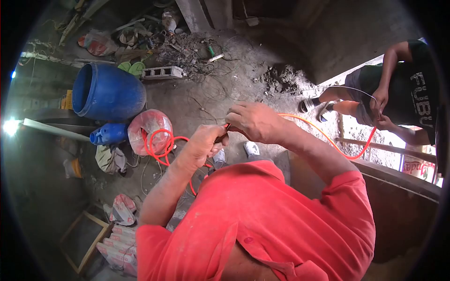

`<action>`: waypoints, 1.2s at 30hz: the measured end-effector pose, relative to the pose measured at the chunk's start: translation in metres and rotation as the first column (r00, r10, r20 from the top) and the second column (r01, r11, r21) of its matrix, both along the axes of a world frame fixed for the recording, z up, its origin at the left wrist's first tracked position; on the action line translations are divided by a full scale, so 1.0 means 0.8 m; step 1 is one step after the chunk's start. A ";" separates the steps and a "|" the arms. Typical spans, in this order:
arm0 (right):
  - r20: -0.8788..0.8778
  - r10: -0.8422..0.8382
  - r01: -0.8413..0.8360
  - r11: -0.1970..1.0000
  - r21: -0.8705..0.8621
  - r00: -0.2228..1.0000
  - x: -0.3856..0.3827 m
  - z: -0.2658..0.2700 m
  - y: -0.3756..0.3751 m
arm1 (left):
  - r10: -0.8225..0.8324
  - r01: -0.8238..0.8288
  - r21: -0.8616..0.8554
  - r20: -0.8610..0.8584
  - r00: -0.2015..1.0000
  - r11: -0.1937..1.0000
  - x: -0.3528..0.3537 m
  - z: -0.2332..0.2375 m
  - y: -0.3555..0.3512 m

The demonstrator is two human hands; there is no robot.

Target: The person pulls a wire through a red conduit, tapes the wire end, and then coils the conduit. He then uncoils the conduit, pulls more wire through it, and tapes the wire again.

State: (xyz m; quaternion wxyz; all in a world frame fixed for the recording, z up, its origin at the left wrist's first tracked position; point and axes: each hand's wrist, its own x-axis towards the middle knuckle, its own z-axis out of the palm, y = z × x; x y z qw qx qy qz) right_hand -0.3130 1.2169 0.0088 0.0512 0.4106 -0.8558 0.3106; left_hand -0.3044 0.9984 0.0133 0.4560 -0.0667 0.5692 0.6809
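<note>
My left hand (202, 143) is closed around an orange tube (328, 138) and what looks like a dark handle, close in front of my red shirt. Touching it, my right hand (255, 122) pinches the same tube. From my hands the tube arcs right to another person's hands (380, 110); that person squats in the doorway in a black shirt. More of the tube loops down to a coil in clear plastic wrap (150, 133) on the dirt floor.
A blue barrel (110, 93) lies on its side at left, a smaller blue container (108, 133) beside it. A concrete block (163, 72), tangled wires and rubble sit farther off. Paper sacks (119, 243) and a wooden frame (86, 243) lie at lower left.
</note>
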 end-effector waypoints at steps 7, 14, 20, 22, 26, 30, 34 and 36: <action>-0.141 0.013 -0.020 0.999 -0.049 0.990 0.003 0.003 -0.002 | -0.004 -0.006 0.083 0.126 0.992 0.996 -0.004 0.015 -0.013; -0.082 -0.036 0.042 0.997 0.067 0.996 -0.026 0.008 -0.023 | 0.072 -0.070 0.014 -0.209 0.975 0.997 -0.029 0.052 -0.041; -0.076 -0.052 0.057 0.996 0.063 0.996 -0.051 0.023 -0.062 | -0.306 -0.078 -0.357 -0.879 0.366 0.931 -0.041 0.044 -0.092; -0.094 -0.042 0.050 0.995 0.085 0.995 -0.058 0.022 -0.080 | -0.571 -0.202 -0.564 -0.821 0.028 0.801 -0.048 0.033 -0.107; -0.125 -0.135 0.150 0.981 0.122 0.983 -0.060 0.010 -0.118 | -0.724 -0.312 -0.663 -0.675 -0.142 0.680 -0.066 0.008 -0.126; -0.105 -0.209 0.218 0.971 0.092 0.972 -0.072 0.035 -0.158 | -0.631 -0.303 -0.572 -0.762 -0.149 0.762 -0.092 0.008 -0.136; 0.099 -0.227 0.220 0.972 0.077 0.969 -0.094 0.046 -0.171 | -0.495 -0.202 -0.455 -0.835 -0.240 0.867 -0.129 0.011 -0.167; 0.214 -0.192 0.191 0.981 0.026 0.958 -0.104 0.048 -0.181 | -0.439 -0.120 -0.422 -0.862 -0.254 0.899 -0.140 0.013 -0.182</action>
